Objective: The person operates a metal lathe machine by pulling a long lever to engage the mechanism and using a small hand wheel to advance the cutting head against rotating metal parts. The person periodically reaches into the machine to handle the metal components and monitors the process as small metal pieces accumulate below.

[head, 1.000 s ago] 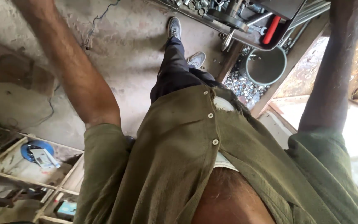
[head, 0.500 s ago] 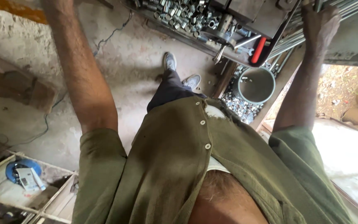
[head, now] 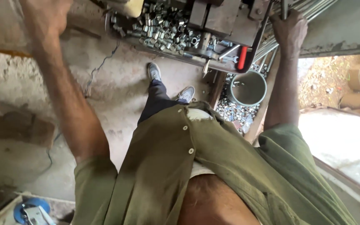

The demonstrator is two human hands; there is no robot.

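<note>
I look down along my own olive shirt (head: 180,166) to my shoes on the concrete floor. My right hand (head: 290,28) is stretched out at the top right, with its fingers closed round a thin metal rod (head: 284,7) at the end of a bundle of long steel rods (head: 313,8). My left hand (head: 46,14) is raised at the top left and badly blurred, so what it holds or touches is hidden. Between the hands stands a dark metal machine (head: 226,25) with a tray of several small shiny metal sleeves (head: 163,27).
A grey round bucket (head: 247,88) stands on the floor below the machine, with small metal pieces (head: 230,110) scattered around it. A red handle (head: 242,57) hangs at the machine's edge. A blue round object (head: 28,208) lies at the bottom left. Bright open ground lies at the right.
The view has tilted up, bringing the machine and the tray of sleeves into sight. My right hand stays on the rods. My left arm has swung upward and is blurred.
</note>
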